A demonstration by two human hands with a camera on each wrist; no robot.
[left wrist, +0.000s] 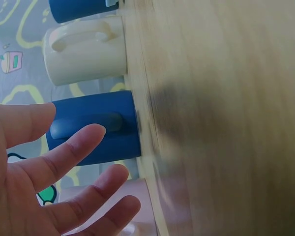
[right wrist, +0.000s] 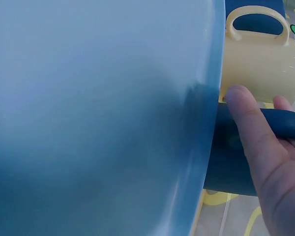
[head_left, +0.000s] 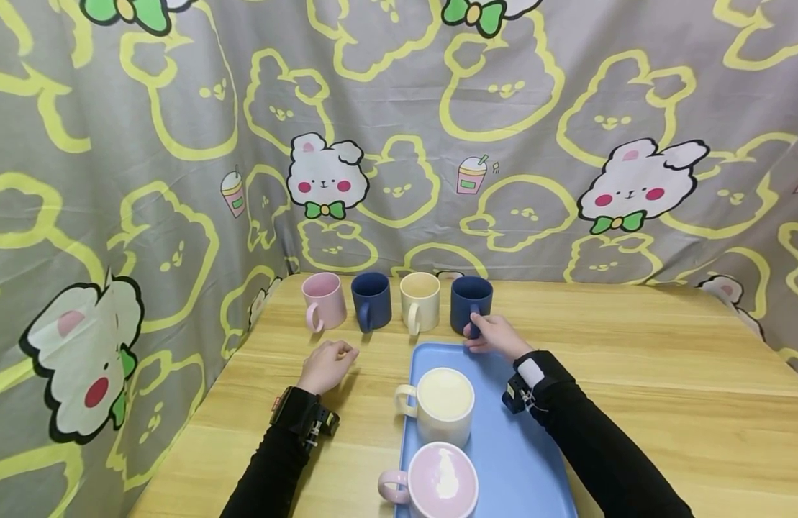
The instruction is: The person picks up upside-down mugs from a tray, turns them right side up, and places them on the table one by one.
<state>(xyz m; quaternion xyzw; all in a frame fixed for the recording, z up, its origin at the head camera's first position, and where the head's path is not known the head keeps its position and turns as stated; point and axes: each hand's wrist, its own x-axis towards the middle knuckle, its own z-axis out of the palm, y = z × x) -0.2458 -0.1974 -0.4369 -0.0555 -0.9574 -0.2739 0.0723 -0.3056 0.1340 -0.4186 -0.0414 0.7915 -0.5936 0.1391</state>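
Observation:
At the right end of a row of mugs, my right hand holds the handle of a dark blue mug. The thumb lies along that handle in the right wrist view, other fingers partly hidden behind it. My left hand hovers over the table, fingers apart and holding nothing. Closest to it is another dark blue mug, handle facing the hand. A cream mug stands between the two blue ones, and a pink mug is at the row's left end.
A blue tray lies in front of the row's right end. On its left side are a second cream mug and a second pink mug, handles pointing left. Behind the wooden table hangs a patterned grey curtain.

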